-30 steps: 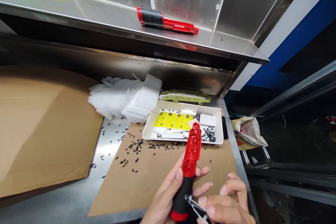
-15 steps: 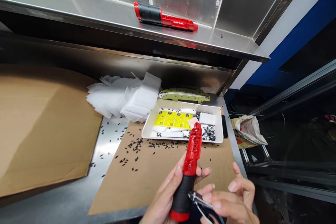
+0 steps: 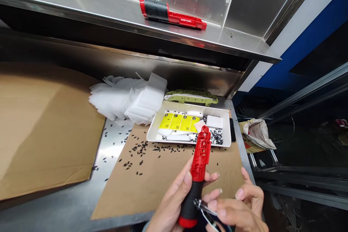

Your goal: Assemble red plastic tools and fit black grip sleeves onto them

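Note:
My left hand (image 3: 174,199) is wrapped round the black grip of a red-and-black plastic tool housing (image 3: 200,156). The housing's red end points up and away, with its ribbed, hollow inside facing me. Between the fingers of my right hand (image 3: 239,203) is a small metal nail clipper (image 3: 203,207). Its jaws touch or nearly touch the right side of the black grip; I cannot tell which. Past the red tip lies a white tray (image 3: 151,134) with yellow labels (image 3: 179,121), white foam pieces (image 3: 214,121) and small black parts (image 3: 216,136).
Loose black bits are scattered over the cardboard sheet (image 3: 119,195). White foam sheets (image 3: 116,96) and a green strap-like item (image 3: 190,96) lie behind. A similar housing (image 3: 174,14) rests on the metal shelf (image 3: 103,11). Large cardboard (image 3: 49,127) stands left, a paper bag (image 3: 258,134) right.
Both hands keep their hold. The housing has shifted very slightly to the right, and the clipper stays at the side of its grip. The camera view has tilted a little.

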Tool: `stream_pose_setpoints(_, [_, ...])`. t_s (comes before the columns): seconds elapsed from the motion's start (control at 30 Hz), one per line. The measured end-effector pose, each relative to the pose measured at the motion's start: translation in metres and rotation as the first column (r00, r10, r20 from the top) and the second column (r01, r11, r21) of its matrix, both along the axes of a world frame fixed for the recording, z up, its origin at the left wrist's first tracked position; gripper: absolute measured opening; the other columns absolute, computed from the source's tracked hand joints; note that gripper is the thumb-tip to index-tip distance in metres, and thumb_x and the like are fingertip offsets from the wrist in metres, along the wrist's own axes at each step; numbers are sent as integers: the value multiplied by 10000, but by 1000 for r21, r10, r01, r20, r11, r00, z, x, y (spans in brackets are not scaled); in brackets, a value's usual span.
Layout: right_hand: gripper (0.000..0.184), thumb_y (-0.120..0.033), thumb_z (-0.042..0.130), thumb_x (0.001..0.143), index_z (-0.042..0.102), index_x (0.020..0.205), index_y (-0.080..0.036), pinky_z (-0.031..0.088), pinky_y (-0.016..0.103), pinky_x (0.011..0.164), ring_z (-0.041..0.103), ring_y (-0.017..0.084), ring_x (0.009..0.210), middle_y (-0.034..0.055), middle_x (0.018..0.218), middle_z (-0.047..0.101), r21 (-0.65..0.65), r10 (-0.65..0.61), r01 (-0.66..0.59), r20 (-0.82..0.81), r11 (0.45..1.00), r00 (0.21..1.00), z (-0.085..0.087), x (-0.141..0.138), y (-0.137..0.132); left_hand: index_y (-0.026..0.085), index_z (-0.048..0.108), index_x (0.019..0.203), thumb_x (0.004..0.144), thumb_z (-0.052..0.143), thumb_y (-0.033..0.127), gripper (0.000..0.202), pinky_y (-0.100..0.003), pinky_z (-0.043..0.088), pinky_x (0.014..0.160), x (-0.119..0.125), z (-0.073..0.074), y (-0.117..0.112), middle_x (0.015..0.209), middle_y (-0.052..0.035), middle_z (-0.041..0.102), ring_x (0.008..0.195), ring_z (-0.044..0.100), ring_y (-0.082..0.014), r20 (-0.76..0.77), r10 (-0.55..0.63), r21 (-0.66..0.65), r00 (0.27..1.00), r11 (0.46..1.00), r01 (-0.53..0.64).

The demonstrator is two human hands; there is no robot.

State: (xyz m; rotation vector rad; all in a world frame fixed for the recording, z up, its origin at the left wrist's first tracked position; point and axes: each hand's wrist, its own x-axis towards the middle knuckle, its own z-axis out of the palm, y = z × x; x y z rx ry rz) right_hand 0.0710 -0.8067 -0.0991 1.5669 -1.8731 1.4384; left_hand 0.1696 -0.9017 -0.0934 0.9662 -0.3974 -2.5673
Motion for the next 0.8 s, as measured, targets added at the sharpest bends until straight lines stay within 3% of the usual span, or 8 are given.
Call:
stream_pose_setpoints(0.23, [152,-176,670,835,545,848,-261,291,451,1117,510,173,658,-96,715,741,71,61,-58,-48,996,997,-3,-9,9,131,330,1442,854,637,434,729,-387,560,898,1,-2,-1,1009,-156,723,1114,628,-320,7,-32,-25,999,999,32])
stream_pose_setpoints(0.4, [253,-196,717,803,538,974,-249,393,400,1056,567,187,771,-56,811,756,146,203,-192,-66,970,977,-6,-35,25,202,613,1242,864,629,388,421,-440,581,864,-1,1,-1,910,-91,736,1022,663,-285,-68,6,-21,998,1000,-8])
stream_pose_setpoints(0.47, [279,-235,728,794,542,1002,-239,391,427,1068,550,206,836,-28,818,756,134,198,-187,-74,973,977,-8,-38,26,217,700,1106,848,647,389,314,-407,591,830,-1,2,-2,896,-85,742,991,673,-271,-83,-5,1,997,1000,5])
stream_pose_setpoints(0.57, [254,-214,718,779,555,973,-235,293,482,1136,519,216,837,-37,789,749,97,156,-149,-70,984,985,-9,-30,20,213,743,1011,823,675,399,274,-338,574,841,-1,3,-5,896,-93,746,979,678,-249,-72,-20,33,997,999,22])
stream_pose_setpoints(0.8, [239,-107,666,752,552,912,-243,284,496,1106,499,214,791,-56,763,744,73,89,-89,-1,993,996,-8,-7,11,228,754,1014,810,684,365,255,-292,574,800,-3,8,-4,864,-94,749,950,687,-236,-62,8,48,998,999,-5])
